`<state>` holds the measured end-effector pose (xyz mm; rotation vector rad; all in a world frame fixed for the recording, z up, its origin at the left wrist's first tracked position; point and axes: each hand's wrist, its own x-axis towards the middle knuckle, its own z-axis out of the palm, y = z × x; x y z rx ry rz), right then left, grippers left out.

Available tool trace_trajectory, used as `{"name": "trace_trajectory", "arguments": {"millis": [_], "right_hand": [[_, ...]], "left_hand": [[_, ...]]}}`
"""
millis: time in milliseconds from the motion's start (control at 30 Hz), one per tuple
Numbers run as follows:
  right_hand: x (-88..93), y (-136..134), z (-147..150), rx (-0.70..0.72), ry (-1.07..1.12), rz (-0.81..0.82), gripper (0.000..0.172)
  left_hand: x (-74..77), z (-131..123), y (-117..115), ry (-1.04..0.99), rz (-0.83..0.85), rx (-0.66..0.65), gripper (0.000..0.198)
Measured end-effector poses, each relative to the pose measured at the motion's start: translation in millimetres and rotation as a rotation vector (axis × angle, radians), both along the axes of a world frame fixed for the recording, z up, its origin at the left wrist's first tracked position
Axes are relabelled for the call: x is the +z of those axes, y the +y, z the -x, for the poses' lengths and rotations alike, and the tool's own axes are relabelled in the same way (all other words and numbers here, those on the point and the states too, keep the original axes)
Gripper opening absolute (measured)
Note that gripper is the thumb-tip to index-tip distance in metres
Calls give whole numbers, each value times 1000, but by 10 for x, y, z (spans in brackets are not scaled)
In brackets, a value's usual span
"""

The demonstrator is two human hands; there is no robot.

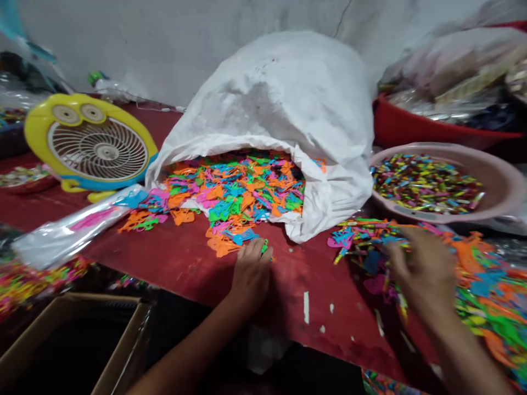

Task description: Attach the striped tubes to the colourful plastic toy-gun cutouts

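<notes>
A large white sack lies on its side on the red table, spilling several small coloured plastic pieces. My left hand rests at the near edge of that spill, fingers curled down over a green and blue piece. My right hand is blurred by motion and hovers over a second heap of coloured pieces on the right, fingers bent; I cannot make out whether it holds anything.
A yellow and blue desk fan stands at the left. Clear plastic bags lie in front of it. A pink basin holds small coloured bits; a red tub sits behind. An open cardboard box is below the table edge.
</notes>
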<state>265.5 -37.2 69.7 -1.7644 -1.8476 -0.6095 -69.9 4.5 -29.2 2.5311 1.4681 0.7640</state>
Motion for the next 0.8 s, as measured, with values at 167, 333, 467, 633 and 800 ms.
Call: {"name": "trace_trajectory", "arguments": {"millis": [167, 333, 467, 633, 800], "right_hand": [[-558, 258, 373, 91, -171, 195, 37], [-641, 289, 187, -3, -192, 266, 38], [-524, 177, -79, -16, -138, 319, 43], [-384, 80, -370, 95, -22, 408, 45], [-363, 102, -605, 158, 14, 405, 43]], "left_hand": [[39, -103, 160, 68, -68, 37, 35], [6, -351, 222, -28, -224, 15, 33], [44, -776, 203, -155, -230, -161, 31], [98, -1420, 159, -223, -267, -370, 28], [11, -2012, 286, -317, -237, -481, 34]]}}
